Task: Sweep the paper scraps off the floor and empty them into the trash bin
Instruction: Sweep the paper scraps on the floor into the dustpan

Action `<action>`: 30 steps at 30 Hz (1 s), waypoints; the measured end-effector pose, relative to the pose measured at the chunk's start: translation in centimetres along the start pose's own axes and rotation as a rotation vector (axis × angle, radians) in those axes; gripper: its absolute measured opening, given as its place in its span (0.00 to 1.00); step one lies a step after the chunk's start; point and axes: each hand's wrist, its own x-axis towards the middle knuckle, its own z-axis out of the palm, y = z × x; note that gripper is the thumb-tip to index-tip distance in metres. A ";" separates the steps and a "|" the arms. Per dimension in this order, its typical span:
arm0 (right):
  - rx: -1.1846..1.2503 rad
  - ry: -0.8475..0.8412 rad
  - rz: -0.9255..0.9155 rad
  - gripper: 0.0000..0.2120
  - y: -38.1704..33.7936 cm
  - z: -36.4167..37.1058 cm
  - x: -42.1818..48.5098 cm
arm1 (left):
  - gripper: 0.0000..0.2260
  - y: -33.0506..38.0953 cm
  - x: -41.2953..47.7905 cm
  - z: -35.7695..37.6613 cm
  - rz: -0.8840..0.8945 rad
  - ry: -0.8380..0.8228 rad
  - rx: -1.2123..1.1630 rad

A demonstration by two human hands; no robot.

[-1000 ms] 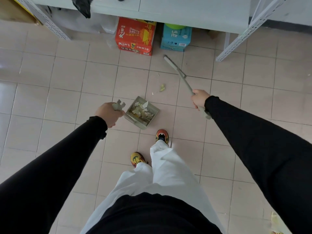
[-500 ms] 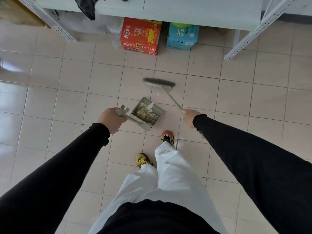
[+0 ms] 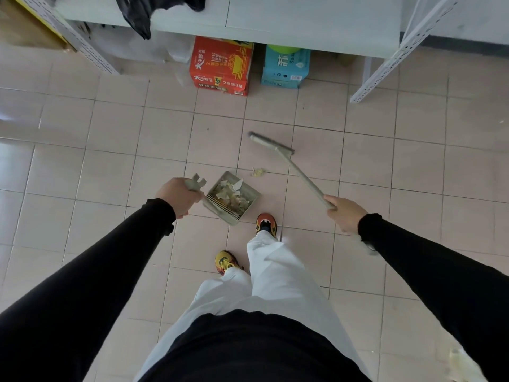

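Gripping the forked top of a dustpan's handle, the left hand (image 3: pixel 179 198) is closed round it, and the grey-green dustpan (image 3: pixel 249 195) sits low over the tiled floor (image 3: pixel 110 128), just ahead of the orange-and-yellow shoe (image 3: pixel 265 223) of the forward foot; whether the pan touches the tiles cannot be told. A heap of pale paper scraps (image 3: pixel 230 194) lies inside the pan against its comb-toothed back edge. One loose scrap (image 3: pixel 258 172) lies on the floor just beyond the pan's open mouth, between the pan and the broom head. The right hand (image 3: pixel 344 216) is closed round the thin handle of the broom (image 3: pixel 271 143), whose flat head lies further out on the tiles, with the handle slanting back to the hand. At the far edge of the floor, under a white shelf (image 3: pixel 303 26), stand two cartons side by side. The red carton (image 3: pixel 221 68) bears large white Chinese characters, a yellow bowl drawing and the digits 2 and 3 along its lower face. The blue carton (image 3: pixel 285 67) shows a white Chinese character and small letters that look like "Soda", the rest being too small to read. A black bag (image 3: pixel 143 12) hangs over the shelf's front edge at the left.
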 end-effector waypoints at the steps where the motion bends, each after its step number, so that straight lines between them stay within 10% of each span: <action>1: 0.004 0.019 -0.003 0.26 -0.8 0.5 0.6 | 0.10 0.1 -0.1 0.1 0.000 -0.001 0.006; 11: -0.004 -0.298 -0.052 0.18 -6.1 5.8 -3.8 | 0.09 0.7 -0.6 1.3 0.013 0.012 0.062; 30: 0.053 -0.291 -0.095 0.19 -6.7 7.1 -6.4 | 0.06 -3.5 -1.1 0.5 0.026 0.083 -0.035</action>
